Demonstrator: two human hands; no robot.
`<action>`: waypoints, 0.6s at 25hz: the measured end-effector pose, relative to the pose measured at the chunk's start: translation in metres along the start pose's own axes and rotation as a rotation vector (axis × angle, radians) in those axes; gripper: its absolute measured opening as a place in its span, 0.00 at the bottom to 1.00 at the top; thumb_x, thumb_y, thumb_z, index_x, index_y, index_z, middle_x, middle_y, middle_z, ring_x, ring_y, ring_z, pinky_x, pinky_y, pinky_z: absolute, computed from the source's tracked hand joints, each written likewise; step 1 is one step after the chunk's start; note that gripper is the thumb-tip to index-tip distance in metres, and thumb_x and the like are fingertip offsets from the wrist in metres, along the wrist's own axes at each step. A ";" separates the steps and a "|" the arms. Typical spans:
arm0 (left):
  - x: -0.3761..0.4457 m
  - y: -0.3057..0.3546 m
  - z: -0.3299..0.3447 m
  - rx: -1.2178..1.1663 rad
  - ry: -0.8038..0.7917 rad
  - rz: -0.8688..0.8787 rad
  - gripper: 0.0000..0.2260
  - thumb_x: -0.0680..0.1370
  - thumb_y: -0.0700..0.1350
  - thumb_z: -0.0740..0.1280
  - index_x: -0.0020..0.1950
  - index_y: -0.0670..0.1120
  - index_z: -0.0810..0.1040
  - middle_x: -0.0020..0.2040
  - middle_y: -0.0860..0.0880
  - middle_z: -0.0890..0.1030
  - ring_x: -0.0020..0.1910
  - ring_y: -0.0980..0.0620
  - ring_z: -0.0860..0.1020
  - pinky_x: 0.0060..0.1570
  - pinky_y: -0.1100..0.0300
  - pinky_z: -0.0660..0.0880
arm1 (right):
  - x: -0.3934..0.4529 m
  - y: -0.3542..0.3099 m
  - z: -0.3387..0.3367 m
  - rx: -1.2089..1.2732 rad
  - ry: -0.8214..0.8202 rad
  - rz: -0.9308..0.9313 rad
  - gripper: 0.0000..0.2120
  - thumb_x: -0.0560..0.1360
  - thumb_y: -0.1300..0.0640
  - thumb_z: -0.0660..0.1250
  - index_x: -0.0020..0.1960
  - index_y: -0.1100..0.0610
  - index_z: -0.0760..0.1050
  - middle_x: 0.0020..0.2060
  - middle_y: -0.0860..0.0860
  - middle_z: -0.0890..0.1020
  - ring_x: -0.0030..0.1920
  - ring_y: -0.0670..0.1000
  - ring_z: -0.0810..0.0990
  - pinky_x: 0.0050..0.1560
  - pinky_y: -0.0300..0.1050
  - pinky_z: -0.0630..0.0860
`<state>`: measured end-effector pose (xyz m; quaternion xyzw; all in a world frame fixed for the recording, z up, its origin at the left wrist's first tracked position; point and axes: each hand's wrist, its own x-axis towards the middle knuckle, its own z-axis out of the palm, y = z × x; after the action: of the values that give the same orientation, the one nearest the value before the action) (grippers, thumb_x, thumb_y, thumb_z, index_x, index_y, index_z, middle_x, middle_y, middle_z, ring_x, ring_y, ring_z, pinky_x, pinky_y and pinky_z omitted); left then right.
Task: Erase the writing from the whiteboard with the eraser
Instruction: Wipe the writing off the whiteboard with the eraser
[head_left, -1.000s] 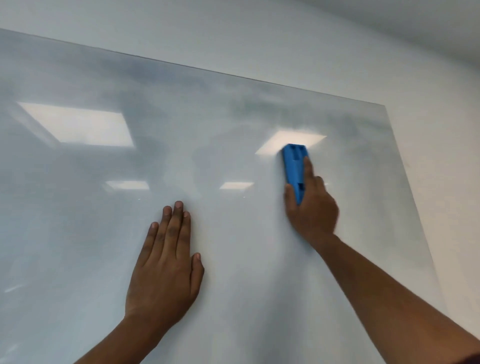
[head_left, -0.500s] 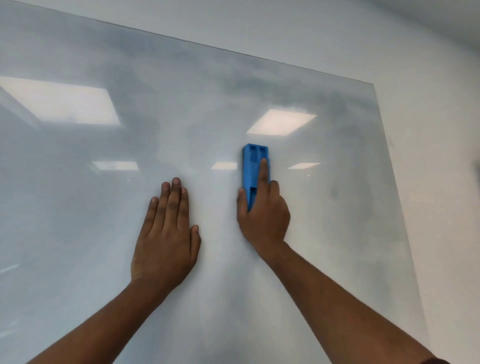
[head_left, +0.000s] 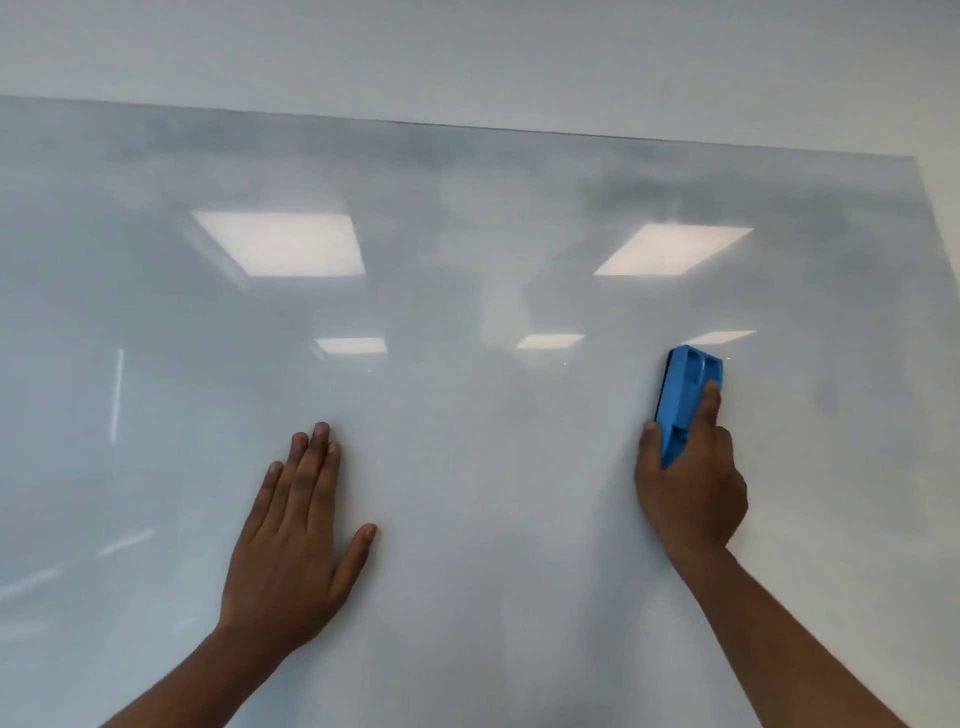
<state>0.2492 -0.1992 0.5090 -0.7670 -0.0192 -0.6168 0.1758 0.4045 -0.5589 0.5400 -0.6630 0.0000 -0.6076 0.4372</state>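
Observation:
A large glossy whiteboard fills the wall in front of me, with grey smeared ink haze along its top and right side and no legible writing. My right hand grips a blue eraser and holds it upright against the board at the right. My left hand lies flat on the board at lower centre-left, fingers straight and together, thumb spread out.
The bare white wall runs above the board's top edge and beyond its right edge. Ceiling light panels reflect in the board surface.
My right hand has carried the eraser from near the left hand out to the right. The left hand stays flat on the board. The view has shifted, showing more wall above the board.

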 end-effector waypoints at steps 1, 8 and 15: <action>-0.004 -0.011 -0.002 0.012 -0.008 -0.001 0.38 0.83 0.60 0.55 0.85 0.36 0.54 0.87 0.42 0.52 0.87 0.43 0.52 0.85 0.49 0.49 | -0.018 -0.023 0.008 0.005 0.009 -0.054 0.37 0.81 0.43 0.64 0.85 0.48 0.52 0.49 0.57 0.77 0.35 0.54 0.70 0.36 0.46 0.69; -0.053 -0.113 -0.022 0.060 -0.008 -0.032 0.39 0.82 0.61 0.55 0.84 0.36 0.55 0.87 0.41 0.54 0.86 0.42 0.54 0.85 0.50 0.47 | -0.150 -0.201 0.043 0.054 -0.126 -0.346 0.37 0.78 0.42 0.67 0.84 0.51 0.61 0.48 0.56 0.78 0.35 0.57 0.76 0.33 0.48 0.74; -0.107 -0.235 -0.043 0.043 -0.096 -0.063 0.41 0.81 0.63 0.54 0.86 0.38 0.50 0.88 0.42 0.50 0.87 0.45 0.49 0.86 0.53 0.42 | -0.311 -0.312 0.063 0.068 -0.294 -0.877 0.42 0.78 0.40 0.64 0.86 0.48 0.50 0.48 0.52 0.73 0.38 0.54 0.72 0.35 0.50 0.75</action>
<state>0.1255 0.0288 0.4725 -0.7906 -0.0649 -0.5841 0.1719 0.2076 -0.1641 0.4777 -0.6649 -0.3623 -0.6343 0.1560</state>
